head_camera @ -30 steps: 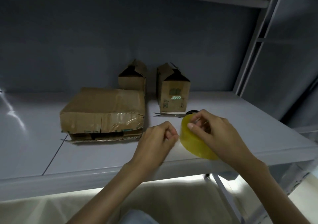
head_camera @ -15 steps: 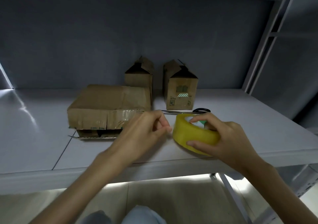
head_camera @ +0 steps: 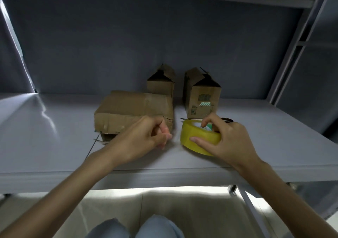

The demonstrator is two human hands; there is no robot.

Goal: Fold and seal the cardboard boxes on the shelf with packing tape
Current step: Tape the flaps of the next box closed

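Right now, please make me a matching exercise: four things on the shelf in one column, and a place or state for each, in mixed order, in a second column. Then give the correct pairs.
Things:
1. tape roll
2. flat box
3. scissors
4. right-hand small box

Places or states:
A. standing upright at the back, top flaps open
B. mostly hidden behind the yellow roll
C. gripped by the right hand
D. lying low, partly behind the left hand

Pairs: 1-C, 2-D, 3-B, 4-A

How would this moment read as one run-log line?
right hand: holds tape roll | left hand: pinched beside roll, tape end unclear | flat box: on shelf | scissors: behind roll
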